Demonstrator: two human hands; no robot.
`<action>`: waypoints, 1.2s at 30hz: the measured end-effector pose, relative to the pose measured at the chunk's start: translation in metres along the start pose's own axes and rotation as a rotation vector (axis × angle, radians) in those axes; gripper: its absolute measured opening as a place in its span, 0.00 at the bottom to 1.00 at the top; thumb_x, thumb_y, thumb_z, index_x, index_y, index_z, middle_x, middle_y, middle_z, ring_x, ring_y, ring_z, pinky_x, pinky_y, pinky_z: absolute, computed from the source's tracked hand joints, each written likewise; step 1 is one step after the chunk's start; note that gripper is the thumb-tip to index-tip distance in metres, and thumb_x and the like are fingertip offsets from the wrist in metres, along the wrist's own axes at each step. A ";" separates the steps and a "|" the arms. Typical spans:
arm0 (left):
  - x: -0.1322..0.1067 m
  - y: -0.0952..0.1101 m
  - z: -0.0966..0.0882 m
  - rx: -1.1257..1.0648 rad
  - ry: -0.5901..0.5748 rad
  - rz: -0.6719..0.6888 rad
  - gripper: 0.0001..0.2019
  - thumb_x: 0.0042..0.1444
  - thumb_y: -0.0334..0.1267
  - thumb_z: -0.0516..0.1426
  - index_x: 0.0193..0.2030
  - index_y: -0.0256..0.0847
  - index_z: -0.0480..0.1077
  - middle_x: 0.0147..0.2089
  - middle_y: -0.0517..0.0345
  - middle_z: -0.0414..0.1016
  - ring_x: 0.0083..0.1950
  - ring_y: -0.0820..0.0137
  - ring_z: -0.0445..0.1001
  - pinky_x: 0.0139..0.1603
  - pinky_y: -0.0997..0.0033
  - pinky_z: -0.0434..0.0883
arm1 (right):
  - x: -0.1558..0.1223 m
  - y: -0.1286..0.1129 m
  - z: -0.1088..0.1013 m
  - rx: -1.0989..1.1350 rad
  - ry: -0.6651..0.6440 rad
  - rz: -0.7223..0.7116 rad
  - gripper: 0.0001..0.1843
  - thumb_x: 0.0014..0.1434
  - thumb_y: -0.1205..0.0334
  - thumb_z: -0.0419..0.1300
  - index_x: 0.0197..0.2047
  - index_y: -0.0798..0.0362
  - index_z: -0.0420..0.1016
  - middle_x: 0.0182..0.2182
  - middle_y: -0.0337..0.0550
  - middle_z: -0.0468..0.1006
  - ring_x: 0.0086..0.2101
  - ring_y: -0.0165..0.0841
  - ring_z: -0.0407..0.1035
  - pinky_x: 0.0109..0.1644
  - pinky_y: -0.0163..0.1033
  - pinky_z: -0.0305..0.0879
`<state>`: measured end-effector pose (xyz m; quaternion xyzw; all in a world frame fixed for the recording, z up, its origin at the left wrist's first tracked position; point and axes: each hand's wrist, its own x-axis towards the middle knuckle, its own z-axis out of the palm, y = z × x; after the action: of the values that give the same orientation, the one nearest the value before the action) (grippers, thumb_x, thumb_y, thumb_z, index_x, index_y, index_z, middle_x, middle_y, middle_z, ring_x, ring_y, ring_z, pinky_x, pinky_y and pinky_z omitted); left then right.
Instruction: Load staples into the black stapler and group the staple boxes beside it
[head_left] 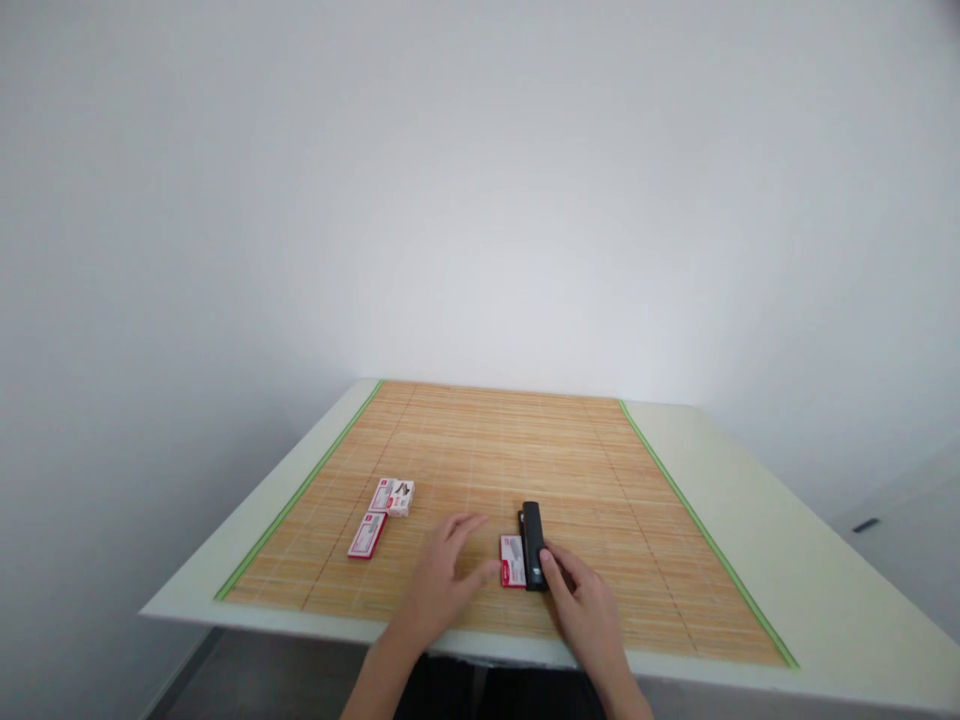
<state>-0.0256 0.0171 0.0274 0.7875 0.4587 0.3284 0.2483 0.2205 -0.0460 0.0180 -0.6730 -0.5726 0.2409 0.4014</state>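
Observation:
A black stapler (533, 545) lies lengthwise on the bamboo mat, near the table's front edge. My right hand (589, 600) is at its right side, thumb on the near end and fingers curled beside it. A small red-and-white box (512, 560) lies flat against the stapler's left side. My left hand (450, 575) hovers left of that box, thumb and fingers spread apart, holding nothing; the thumb tip comes close to the box's left edge.
Farther left lie a red-and-white box (366, 535), a second one (381, 494) and a small white box (401, 498), close together. The bamboo mat (510, 440) has green edges and covers much of the white table (739, 480). A wall (495, 200) stands behind.

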 end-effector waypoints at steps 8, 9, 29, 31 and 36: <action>-0.038 -0.101 -0.096 0.352 0.416 -0.440 0.27 0.60 0.62 0.56 0.56 0.44 0.74 0.47 0.51 0.74 0.49 0.54 0.74 0.54 0.54 0.71 | -0.001 0.002 0.001 -0.024 0.023 0.030 0.28 0.70 0.39 0.49 0.54 0.47 0.82 0.47 0.46 0.85 0.45 0.43 0.79 0.52 0.42 0.72; -0.037 -0.110 -0.100 0.350 0.381 -0.442 0.29 0.60 0.63 0.56 0.58 0.44 0.73 0.48 0.52 0.74 0.49 0.54 0.74 0.54 0.54 0.71 | -0.001 0.003 0.001 -0.030 0.021 0.032 0.29 0.70 0.38 0.48 0.53 0.47 0.82 0.47 0.47 0.85 0.45 0.43 0.79 0.52 0.42 0.72; 0.059 -0.090 -0.143 0.093 0.048 -0.317 0.36 0.51 0.54 0.62 0.64 0.37 0.66 0.45 0.53 0.77 0.38 0.64 0.73 0.41 0.64 0.70 | 0.000 0.005 0.001 -0.048 0.035 0.010 0.26 0.70 0.41 0.50 0.53 0.46 0.83 0.48 0.45 0.85 0.46 0.42 0.78 0.53 0.42 0.71; 0.055 -0.055 -0.122 0.009 0.042 -0.218 0.36 0.53 0.56 0.62 0.65 0.40 0.65 0.46 0.54 0.77 0.36 0.66 0.73 0.39 0.66 0.70 | 0.000 0.004 0.001 -0.058 0.031 0.018 0.27 0.70 0.41 0.50 0.53 0.46 0.83 0.48 0.45 0.85 0.45 0.43 0.78 0.51 0.43 0.71; 0.038 0.028 -0.029 -0.071 -0.068 -0.082 0.33 0.46 0.53 0.69 0.58 0.47 0.71 0.45 0.55 0.79 0.41 0.61 0.75 0.42 0.64 0.70 | -0.001 0.002 0.000 -0.025 0.018 0.004 0.27 0.71 0.42 0.49 0.53 0.47 0.82 0.49 0.46 0.84 0.47 0.43 0.78 0.53 0.43 0.71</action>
<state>-0.0172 0.0408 0.0772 0.7693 0.4701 0.3072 0.3048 0.2214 -0.0472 0.0165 -0.6812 -0.5705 0.2285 0.3978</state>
